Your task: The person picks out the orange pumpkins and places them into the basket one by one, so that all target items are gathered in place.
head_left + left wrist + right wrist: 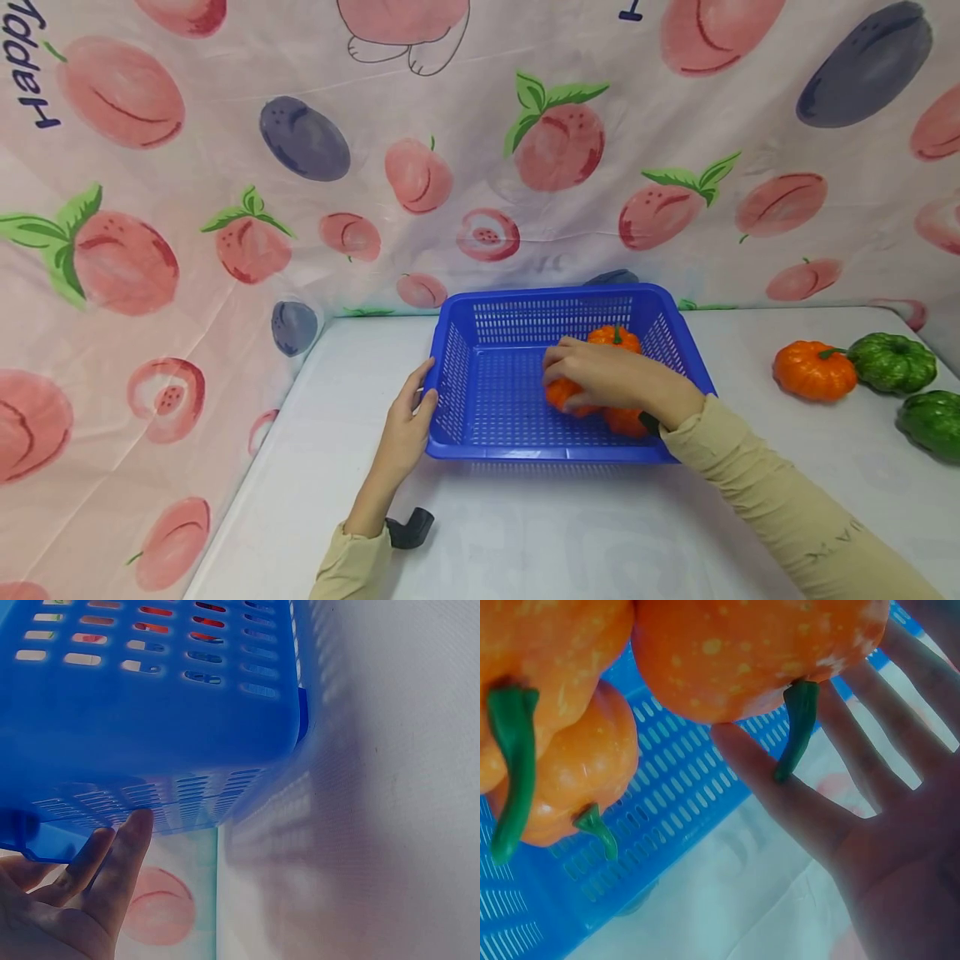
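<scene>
Green gourds (892, 363) outside blue basket (555, 454)

Wrinkled beige sleeves (772, 479); dark lettering (835, 542) on right one; black angular piece (410, 530) beside left cuff (364, 546).

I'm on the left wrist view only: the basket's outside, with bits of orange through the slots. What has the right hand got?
Observer: The right hand grips an orange pumpkin within the rim of the blue basket.
Operator: How many others in there?
Observer: Two, both orange: a far pumpkin and a near pumpkin.
Operator: Anything outside, to the right?
Observer: A loose orange one and two green ones on the table.
</scene>
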The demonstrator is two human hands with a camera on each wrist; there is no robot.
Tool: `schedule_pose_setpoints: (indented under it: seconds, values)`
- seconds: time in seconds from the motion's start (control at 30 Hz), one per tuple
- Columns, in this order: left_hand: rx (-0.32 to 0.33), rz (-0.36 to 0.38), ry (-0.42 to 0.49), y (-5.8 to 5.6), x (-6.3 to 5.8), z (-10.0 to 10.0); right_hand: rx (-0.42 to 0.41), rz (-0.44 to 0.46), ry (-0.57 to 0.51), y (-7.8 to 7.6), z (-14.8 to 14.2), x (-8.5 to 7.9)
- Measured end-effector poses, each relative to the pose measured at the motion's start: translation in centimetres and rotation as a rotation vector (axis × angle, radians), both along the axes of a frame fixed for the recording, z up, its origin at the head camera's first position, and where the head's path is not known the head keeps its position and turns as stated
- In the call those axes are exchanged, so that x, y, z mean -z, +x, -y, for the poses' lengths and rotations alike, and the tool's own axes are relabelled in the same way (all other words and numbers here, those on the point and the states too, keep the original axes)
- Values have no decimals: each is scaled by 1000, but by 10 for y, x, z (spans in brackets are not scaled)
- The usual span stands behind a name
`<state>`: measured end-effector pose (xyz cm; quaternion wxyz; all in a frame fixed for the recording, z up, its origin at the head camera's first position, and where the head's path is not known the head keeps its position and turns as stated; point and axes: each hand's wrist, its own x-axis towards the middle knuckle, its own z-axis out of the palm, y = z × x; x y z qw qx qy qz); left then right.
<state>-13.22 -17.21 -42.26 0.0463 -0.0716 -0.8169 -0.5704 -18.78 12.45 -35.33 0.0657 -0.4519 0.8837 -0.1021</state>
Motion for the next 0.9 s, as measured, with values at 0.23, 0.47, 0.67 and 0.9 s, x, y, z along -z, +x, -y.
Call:
schedule_pose_setpoints:
  seconds: [0.23,0.47,0.67,0.9]
  values:
    - [2,3,-4,1,1,0,18,51,19,-4,4,7]
    - [-1,1,0,1,-1,0,25,59,26,-4,6,8]
    - [-2,5,-6,1,-1,-1,23,64,31,-7,8,11]
    - [-8,7,-10,0,0,0,15,68,32,-10,9,14]
